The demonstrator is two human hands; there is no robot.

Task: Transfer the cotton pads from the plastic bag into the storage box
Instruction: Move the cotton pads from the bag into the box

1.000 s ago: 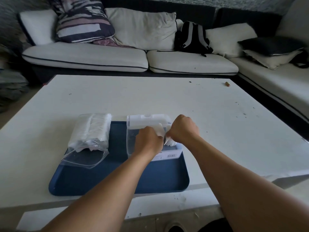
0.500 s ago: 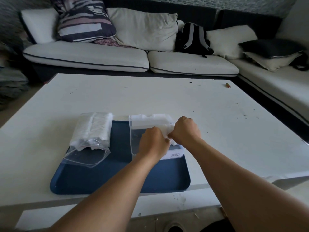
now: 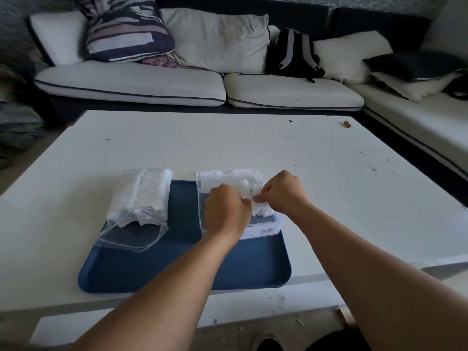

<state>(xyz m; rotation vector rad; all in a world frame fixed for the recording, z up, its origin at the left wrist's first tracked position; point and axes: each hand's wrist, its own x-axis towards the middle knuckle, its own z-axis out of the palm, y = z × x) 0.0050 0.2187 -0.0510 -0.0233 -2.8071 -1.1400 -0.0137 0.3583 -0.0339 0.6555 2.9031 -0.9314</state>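
A fanned stack of white cotton pads (image 3: 255,201) is held over the right half of the clear storage box (image 3: 215,178), with its lower edge inside the box. The stack is gripped from the left by the left hand (image 3: 226,209), fingers curled round it, and pinched from the right by the right hand (image 3: 282,192). The box stands on the far right part of a dark blue tray (image 3: 177,264), and a barcode label (image 3: 263,231) is seen on its near wall. More cotton pads are seen inside a clear plastic bag (image 3: 138,206), which lies across the tray's far left corner with its open mouth toward the near edge of the table (image 3: 253,143). The tray sits near the table's near edge. A small brown cylinder (image 3: 347,124) lies near the table's far right corner. Beyond the far edge a white sofa (image 3: 131,82) is seen, carrying a striped cushion (image 3: 126,29) and a black backpack (image 3: 291,53).
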